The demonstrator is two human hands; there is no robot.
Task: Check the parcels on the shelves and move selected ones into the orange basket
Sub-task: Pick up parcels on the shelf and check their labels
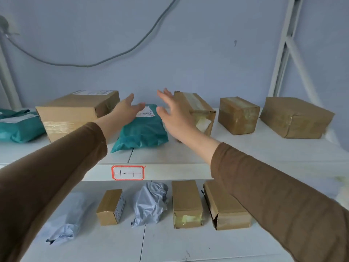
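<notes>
A teal plastic mailer bag (143, 131) with a white label lies on the upper white shelf (245, 152). My left hand (125, 111) is open just above the bag's left side. My right hand (174, 114) is open above its right side, in front of a taped cardboard box (202, 106). Neither hand holds anything. A large cardboard box (75, 110) stands to the left of the bag. The orange basket is not in view.
Two more brown boxes (238, 115) (296, 117) sit at the right of the upper shelf, another teal bag (18, 125) at the left. The lower shelf holds three cardboard boxes (187, 203) and two grey bags (151, 201). A shelf tag (128, 173) marks the edge.
</notes>
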